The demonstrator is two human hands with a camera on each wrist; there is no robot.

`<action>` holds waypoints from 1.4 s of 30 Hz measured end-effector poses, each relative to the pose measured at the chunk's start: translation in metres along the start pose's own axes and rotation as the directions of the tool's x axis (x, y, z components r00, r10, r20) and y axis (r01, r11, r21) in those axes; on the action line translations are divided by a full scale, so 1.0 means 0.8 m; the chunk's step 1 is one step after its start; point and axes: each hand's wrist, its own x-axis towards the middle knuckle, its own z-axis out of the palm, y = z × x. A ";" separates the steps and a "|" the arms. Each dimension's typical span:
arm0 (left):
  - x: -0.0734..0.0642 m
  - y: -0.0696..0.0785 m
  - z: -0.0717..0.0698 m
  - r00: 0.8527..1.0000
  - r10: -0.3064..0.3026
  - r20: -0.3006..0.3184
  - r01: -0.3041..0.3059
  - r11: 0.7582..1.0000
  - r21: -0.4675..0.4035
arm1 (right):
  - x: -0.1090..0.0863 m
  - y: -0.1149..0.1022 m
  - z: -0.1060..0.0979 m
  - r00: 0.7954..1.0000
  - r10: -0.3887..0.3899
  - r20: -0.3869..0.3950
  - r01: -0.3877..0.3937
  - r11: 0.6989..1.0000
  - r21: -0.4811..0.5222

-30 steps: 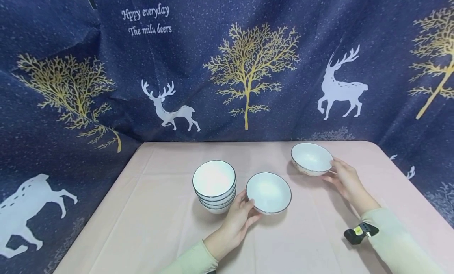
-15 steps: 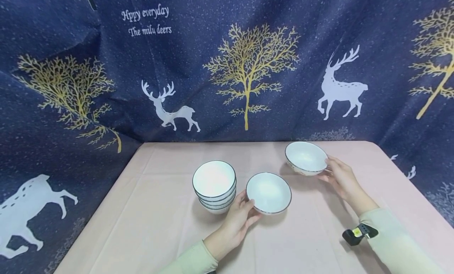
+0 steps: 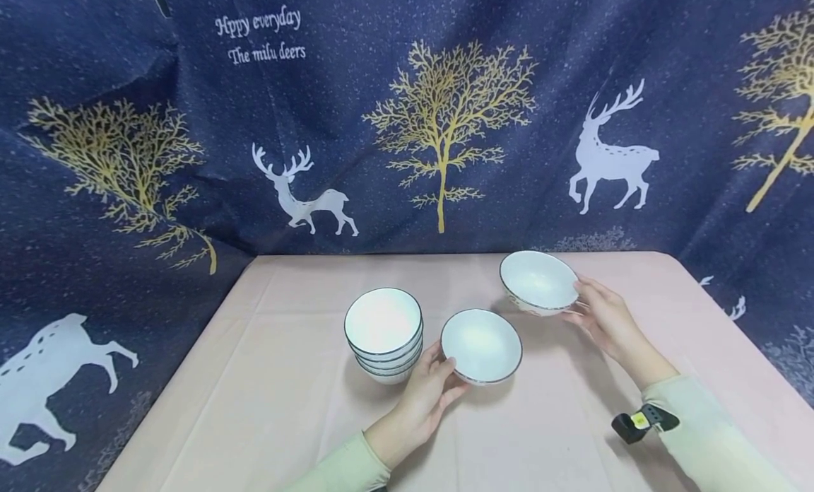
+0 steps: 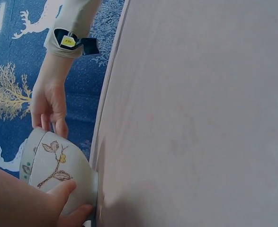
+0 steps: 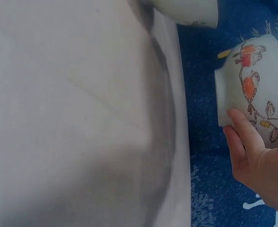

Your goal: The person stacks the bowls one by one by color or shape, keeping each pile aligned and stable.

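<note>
My left hand [image 3: 421,401] grips a white bowl [image 3: 481,346] by its near left side, thumb at the dark rim. In the left wrist view this bowl's [image 4: 79,163] outside shows a painted brown twig with leaves, its foot at the pink cloth. Farther back and right, my right hand [image 3: 607,317] holds a second bowl [image 3: 537,280] by its right side, slightly tilted and raised over the table. Orange birds on a branch decorate that bowl [image 5: 245,94] in the right wrist view, with fingertips by its foot.
A stack of several matching bowls [image 3: 384,322] stands just left of my left hand. Pink cloth covers the table [image 3: 273,400]. Behind it hangs a dark blue curtain [image 3: 394,25] with deer and trees. A black strap device [image 3: 642,421] sits on the right sleeve.
My right hand has carried its bowl left and slightly toward the back, nearer the bowl in my left hand. The left hand, its bowl and the stack have stayed in place.
</note>
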 end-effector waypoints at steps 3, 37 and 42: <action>-0.001 0.001 0.000 1.000 0.003 0.011 -0.003 1.000 0.003 | -0.001 -0.003 0.005 1.000 0.000 0.009 0.000 1.000 -0.016; 0.000 -0.001 0.002 1.000 0.010 -0.016 -0.010 1.000 -0.017 | -0.013 -0.007 0.056 0.990 0.014 0.142 0.012 0.984 -0.175; -0.001 -0.002 0.002 1.000 0.023 -0.009 -0.023 0.999 -0.025 | -0.015 -0.001 0.062 0.986 0.018 0.164 0.010 0.986 -0.165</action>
